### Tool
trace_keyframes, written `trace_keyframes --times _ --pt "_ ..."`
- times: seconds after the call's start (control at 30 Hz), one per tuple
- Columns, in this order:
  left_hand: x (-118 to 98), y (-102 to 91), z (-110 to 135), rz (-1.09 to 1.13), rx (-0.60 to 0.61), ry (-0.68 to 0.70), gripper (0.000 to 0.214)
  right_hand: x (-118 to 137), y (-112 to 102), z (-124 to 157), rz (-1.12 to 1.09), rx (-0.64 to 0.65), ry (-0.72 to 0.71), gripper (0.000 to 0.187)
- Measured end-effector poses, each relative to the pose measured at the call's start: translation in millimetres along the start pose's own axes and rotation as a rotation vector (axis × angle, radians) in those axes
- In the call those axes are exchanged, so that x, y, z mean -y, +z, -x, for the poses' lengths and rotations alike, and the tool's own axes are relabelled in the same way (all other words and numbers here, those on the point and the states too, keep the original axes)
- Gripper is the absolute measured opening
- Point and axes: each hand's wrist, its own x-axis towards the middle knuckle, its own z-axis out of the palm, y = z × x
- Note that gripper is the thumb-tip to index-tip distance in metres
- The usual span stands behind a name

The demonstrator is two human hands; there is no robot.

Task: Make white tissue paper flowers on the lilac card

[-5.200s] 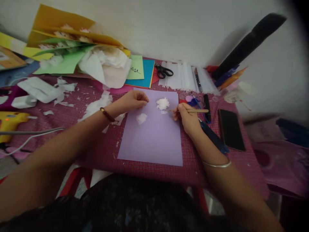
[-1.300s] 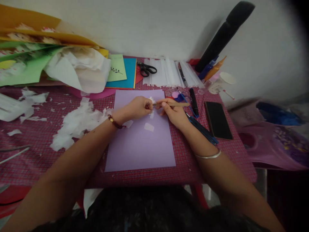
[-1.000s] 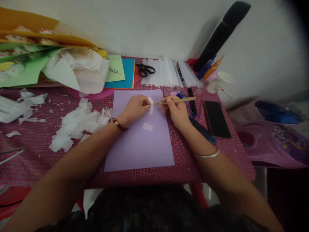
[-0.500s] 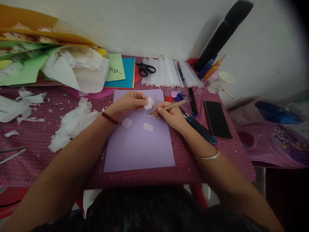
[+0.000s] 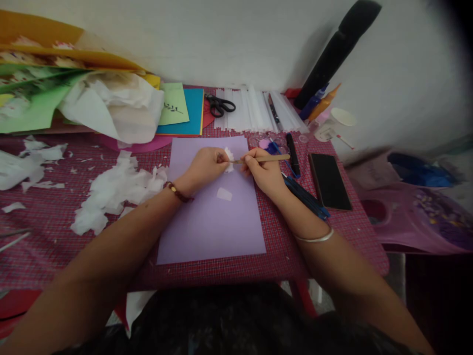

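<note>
My left hand (image 5: 210, 166) is closed, and its fingertips pinch a ruffled white paper flower (image 5: 229, 169) above the upper part of a purple sheet (image 5: 210, 231). In my right hand (image 5: 265, 173) is a slim wooden-handled tool (image 5: 277, 158), gripped like a pen. The tool's thin tip reaches the left fingertips beside the flower; whether it touches the paper is hard to see. A small white paper piece (image 5: 224, 194) lies on the purple sheet below the hands. My left fingers hide part of the flower.
Loose white paper scraps (image 5: 107, 192) lie on the left of the checked cloth. Black scissors (image 5: 220, 105) and white strips (image 5: 247, 111) are along the wall. A black marker (image 5: 292, 155), pens (image 5: 306, 197) and a phone (image 5: 330, 181) lie at right.
My left hand has turned and come slightly lower with the flower. The tool has swung nearly level, its tip now up at the left fingers. One paper piece is now out of view.
</note>
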Motion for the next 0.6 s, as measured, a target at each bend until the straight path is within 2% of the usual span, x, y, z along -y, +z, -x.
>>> trace_keyframes --times 0.1,0.23,0.33,0.6 --pt "8 4.2 -2 0.019 -0.068 -0.046 0.010 2 0 0 -0.025 -0.025 -0.003 0.017" --pt "11 6.8 -3 0.060 -0.111 -0.059 0.007 2 1 1 -0.041 0.031 0.022 0.021" --pt "10 6.6 -4 0.081 -0.120 -0.057 0.006 1 3 2 -0.015 0.074 0.022 0.023" --pt "15 8.6 -4 0.088 -0.109 -0.049 0.004 -5 4 0 0.033 0.093 -0.009 0.023"
